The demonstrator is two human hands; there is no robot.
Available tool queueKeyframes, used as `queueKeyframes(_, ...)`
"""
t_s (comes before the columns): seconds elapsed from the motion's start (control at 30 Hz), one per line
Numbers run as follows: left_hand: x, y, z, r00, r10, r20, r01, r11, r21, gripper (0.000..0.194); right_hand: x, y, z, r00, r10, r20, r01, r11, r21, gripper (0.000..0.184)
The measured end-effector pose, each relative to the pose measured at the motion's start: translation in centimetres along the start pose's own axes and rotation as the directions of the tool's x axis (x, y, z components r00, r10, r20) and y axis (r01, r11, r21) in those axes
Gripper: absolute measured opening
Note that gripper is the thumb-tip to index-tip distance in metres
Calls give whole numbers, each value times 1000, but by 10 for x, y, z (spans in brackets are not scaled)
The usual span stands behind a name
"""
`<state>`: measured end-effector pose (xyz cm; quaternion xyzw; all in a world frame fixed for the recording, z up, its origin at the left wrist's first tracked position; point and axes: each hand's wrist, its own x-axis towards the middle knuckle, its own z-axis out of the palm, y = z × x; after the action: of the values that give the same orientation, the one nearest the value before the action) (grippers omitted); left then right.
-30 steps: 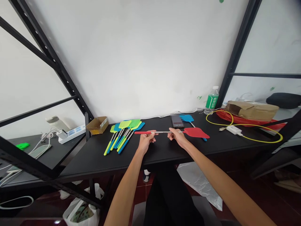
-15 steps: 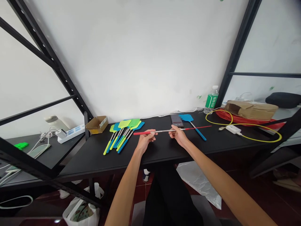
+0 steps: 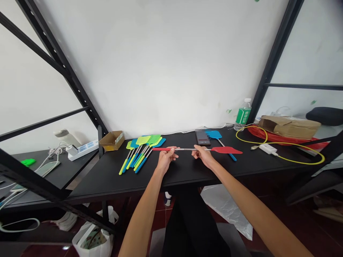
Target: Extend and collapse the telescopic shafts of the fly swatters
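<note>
My left hand [image 3: 166,159] grips the red-handled end of a red fly swatter [image 3: 187,149], pinching it between thumb and fingers. My right hand [image 3: 202,155] holds its thin metal shaft close to the red mesh head [image 3: 226,150], which sticks out to the right and is tilted. Behind the left hand lies a fanned group of green and blue fly swatters [image 3: 142,151]. A blue fly swatter [image 3: 214,134] lies just beyond my right hand, its handle partly behind the red head.
A phone [image 3: 203,138] lies next to the blue swatter on the black table [image 3: 91,185]. Farther back stand a cardboard tray [image 3: 112,140] and a water bottle [image 3: 243,114]. A yellow cable [image 3: 278,145] and white charger [image 3: 268,149] lie right. Black shelf uprights flank the table.
The swatter has turned about its shaft: its red head was broad a second ago, edge-on half a second ago, and now shows a narrow tilted face. My hands have stayed nearly in place.
</note>
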<state>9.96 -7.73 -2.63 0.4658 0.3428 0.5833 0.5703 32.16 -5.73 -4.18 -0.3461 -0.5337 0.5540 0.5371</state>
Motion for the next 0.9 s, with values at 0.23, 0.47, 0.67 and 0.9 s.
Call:
queueKeyframes(0.23, 9, -5, -5, 990, 7, -141, -13, 999, -40, 52, -2, -4, 4, 1000, 4, 23, -2, 999, -48, 51)
queueKeyframes(0.47, 5, -3, -4, 997, 10, -76, -10, 1000, -3, 49, -1, -2, 0, 1000, -5, 4, 5, 1000, 7, 49)
queueKeyframes(0.67, -5, 1, -3, 995, -17, 95, 10, 998, 67, 43, -1, -2, 0, 1000, 6, 2, -6, 1000, 12, 63)
queueKeyframes(0.9, -6, -1, -1, 992, -18, 126, 3, 993, 117, 43, -5, -7, 4, 998, 23, 63, -19, 997, -77, 64)
